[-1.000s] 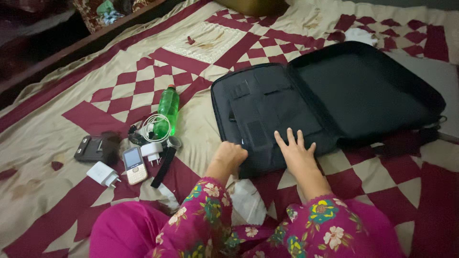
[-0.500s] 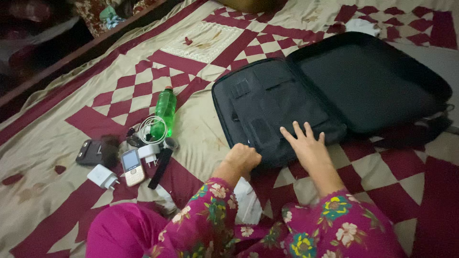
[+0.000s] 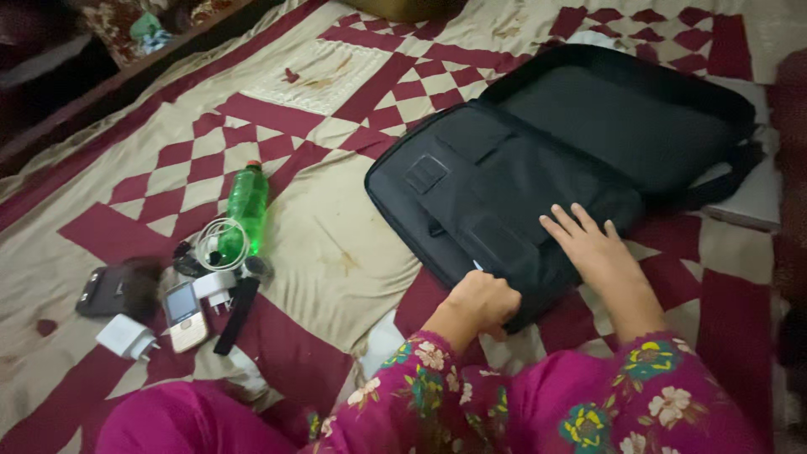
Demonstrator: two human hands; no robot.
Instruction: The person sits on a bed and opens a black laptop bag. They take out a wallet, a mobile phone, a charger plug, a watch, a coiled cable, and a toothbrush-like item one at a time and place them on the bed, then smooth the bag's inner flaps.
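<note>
Since a moment ago my left hand (image 3: 481, 301) has slid along the near edge of the bag (image 3: 504, 193) toward its corner, and the bag itself now sits more angled on the bed (image 3: 336, 244) than it did. My right hand (image 3: 588, 244) has moved with it and is still flat on the front panel.

Left hand is curled into a loose fist right at the bag's bottom edge, fingers tucked under; looks like it's pinching something small there, maybe a zip pull, but I honestly can't tell. Right hand is spread, palm down, fingers fanned out on the black fabric next to a small pocket.

The bag is a black laptop-type case, lying open, the lid (image 3: 622, 118) flopped back away from me and its strap (image 3: 723, 181) hanging off the far right side.

Off to my left, well apart from the bag, there's a little pile: a green bottle (image 3: 244, 206) lying down, a coiled white cable (image 3: 220, 244) on top of it, a white plug (image 3: 214, 286), a small keypad phone (image 3: 183, 304), a black strap-like thing (image 3: 235, 304), another white charger (image 3: 126, 336) and a dark pouch (image 3: 109, 290). All on the red and cream quilt.
</note>
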